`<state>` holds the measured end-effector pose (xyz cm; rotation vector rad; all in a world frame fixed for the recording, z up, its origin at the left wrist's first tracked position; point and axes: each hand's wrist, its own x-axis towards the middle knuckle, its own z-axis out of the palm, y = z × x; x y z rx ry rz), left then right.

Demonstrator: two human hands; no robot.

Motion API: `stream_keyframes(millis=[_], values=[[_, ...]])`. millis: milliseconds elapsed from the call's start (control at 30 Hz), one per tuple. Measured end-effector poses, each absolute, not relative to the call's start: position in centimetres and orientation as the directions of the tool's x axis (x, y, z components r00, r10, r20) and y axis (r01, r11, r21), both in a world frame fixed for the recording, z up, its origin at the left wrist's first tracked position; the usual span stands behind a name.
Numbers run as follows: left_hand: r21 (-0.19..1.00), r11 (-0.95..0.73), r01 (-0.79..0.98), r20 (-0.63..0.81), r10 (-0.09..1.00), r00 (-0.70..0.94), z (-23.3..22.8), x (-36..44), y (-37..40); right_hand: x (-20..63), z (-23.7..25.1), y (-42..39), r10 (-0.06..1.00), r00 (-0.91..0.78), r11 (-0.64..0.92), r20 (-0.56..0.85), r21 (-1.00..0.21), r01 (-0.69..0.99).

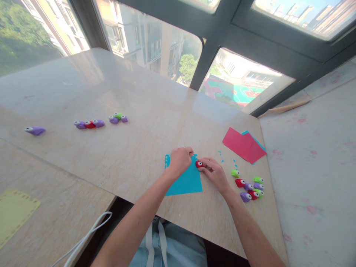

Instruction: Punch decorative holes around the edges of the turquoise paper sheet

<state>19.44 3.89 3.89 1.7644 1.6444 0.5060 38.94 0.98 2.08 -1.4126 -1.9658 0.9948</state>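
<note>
A blue sheet of paper (185, 183) lies on the table in front of me, with small cut-outs along its top edge and upper left side. My left hand (180, 160) rests closed over its upper part, fingertips curled near the top right edge; whatever they pinch is hidden. Between the fingers of my right hand (213, 171) is a small red craft hole punch (199, 164) with a round white eye, right at the sheet's upper right edge. Tiny blue scraps (221, 157) are scattered right of that hand.
Several red, purple and green punches (247, 196) cluster at the right. Behind them lie red sheets (241, 144) over blue paper. More punches (89, 124) stand at the left, one purple punch (35, 130) apart. A yellow sheet (16, 213) and white cable (89, 233) are lower left.
</note>
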Motion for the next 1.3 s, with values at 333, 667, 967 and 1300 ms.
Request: stream_keyframes(millis=[333, 667, 967, 1300], values=[[0.684, -0.017, 0.729, -0.109, 0.986, 0.126, 3.4, 20.1, 3.6, 38.9, 2.2, 1.0, 0.954, -0.297, 0.144, -0.038, -0.811, 0.567], [0.684, -0.028, 0.729, -0.079, 0.991, 0.112, 3.1, 20.1, 3.6, 39.0, 2.1, 1.0, 0.953, -0.301, 0.148, -0.035, -0.812, 0.564], [0.69, -0.044, 0.722, -0.046, 0.993, 0.105, 2.8, 20.2, 3.5, 39.0, 2.1, 1.1, 0.954, -0.298, 0.139, -0.044, -0.814, 0.564], [0.674, -0.083, 0.734, 0.037, 0.996, 0.078, 2.5, 20.5, 3.2, 38.6, 3.2, 1.2, 0.957, -0.278, 0.109, -0.078, -0.795, 0.597]])
